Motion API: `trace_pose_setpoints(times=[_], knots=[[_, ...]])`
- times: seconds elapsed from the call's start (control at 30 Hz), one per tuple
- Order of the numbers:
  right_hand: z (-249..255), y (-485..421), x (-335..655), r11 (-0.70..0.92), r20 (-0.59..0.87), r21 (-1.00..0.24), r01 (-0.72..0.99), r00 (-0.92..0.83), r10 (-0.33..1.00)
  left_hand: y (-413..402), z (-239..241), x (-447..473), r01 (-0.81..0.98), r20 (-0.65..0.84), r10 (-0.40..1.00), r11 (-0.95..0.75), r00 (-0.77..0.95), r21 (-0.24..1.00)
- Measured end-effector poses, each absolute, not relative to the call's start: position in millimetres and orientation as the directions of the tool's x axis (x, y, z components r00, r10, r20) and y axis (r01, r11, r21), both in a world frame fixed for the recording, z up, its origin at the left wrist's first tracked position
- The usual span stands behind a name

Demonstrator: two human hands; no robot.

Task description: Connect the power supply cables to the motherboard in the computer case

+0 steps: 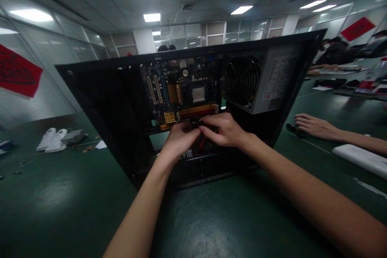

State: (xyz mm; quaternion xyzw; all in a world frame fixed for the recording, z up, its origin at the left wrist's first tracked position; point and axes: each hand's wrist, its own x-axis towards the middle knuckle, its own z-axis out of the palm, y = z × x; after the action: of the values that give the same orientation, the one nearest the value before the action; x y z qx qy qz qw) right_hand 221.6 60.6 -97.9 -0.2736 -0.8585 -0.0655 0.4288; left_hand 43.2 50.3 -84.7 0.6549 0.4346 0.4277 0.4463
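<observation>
A black computer case [102,100] stands on the green table with its side open towards me. Inside it are a motherboard [193,74] with memory slots [198,111] along its lower edge, and a power supply [256,82] with a round fan at the upper right. Both hands reach into the case just below the memory slots. My left hand [181,137] has its fingers bent at the board's lower edge, the tips hidden. Beside it, my right hand [225,129] is closed in a pinch; whatever is between the fingertips is hidden. Red and dark cables [201,143] hang beneath the hands.
Another person's hand [316,127] rests on the green table [193,221] at the right, near a white elongated object [361,159]. To the left lie white objects [52,140], a grey block [73,137] and small loose parts. People sit in the background.
</observation>
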Motion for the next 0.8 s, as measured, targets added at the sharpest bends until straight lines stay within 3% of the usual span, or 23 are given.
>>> trace_pose_setpoints(times=[0.2, 0.37, 0.47, 0.63, 0.8], knots=[[-98, 60, 218, 0.824, 0.769, -0.139, 0.549, -0.465, 0.439, 50, -79, 40, 0.353, 0.282, 0.928, -0.356, 0.244, 0.865], [-99, 60, 218, 0.858, 0.801, -0.068, 0.51, -0.484, 0.351, 57, -90, 41, 0.516, 0.399, 0.887, -0.46, 0.233, 0.722], [-98, 60, 218, 0.87, 0.812, -0.078, 0.486, -0.476, 0.339, 62, -97, 41, 0.509, 0.431, 0.87, -0.491, 0.241, 0.707], [-93, 61, 222, 0.783, 0.802, -0.327, 0.529, -0.283, 0.526, 61, -94, 38, 0.332, 0.357, 0.869, -0.468, 0.343, 0.819], [-91, 62, 223, 0.72, 0.704, -0.55, 0.424, -0.227, 0.672, 54, -87, 39, 0.202, 0.332, 0.869, -0.423, 0.366, 0.883]])
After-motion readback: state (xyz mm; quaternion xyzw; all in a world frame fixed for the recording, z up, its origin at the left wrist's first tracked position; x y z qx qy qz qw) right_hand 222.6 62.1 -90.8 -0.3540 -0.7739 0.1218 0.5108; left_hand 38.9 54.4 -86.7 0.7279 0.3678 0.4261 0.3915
